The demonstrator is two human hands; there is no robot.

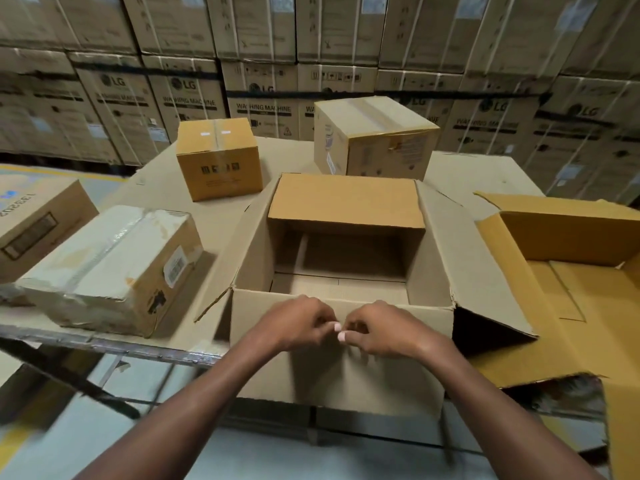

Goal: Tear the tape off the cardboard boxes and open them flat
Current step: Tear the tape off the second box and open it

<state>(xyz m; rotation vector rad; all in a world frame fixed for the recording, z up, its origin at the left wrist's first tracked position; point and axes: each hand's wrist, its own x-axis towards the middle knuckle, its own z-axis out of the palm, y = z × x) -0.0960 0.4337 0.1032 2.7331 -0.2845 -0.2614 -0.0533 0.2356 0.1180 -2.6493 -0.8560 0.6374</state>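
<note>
An open brown cardboard box [256, 258] stands in front of me on the table, its four top flaps spread and its inside empty. The near flap [346, 375] hangs down over the table's edge toward me. My left hand [298, 323] and my right hand [384, 329] meet on that flap just below its fold, thumbs and fingertips pinched together at one spot. Whether tape lies between the fingers is too small to tell. Three taped, closed boxes stand around: one at the left [114, 268], one at the back centre [218, 157], one at the back right [374, 140].
A yellow-brown box lies opened out [571, 271] at the right, touching the open box's right flap. Another carton [34, 220] sits at the far left. The table [221, 216] is covered with cardboard sheet. A wall of stacked washing-machine cartons [263, 81] stands behind.
</note>
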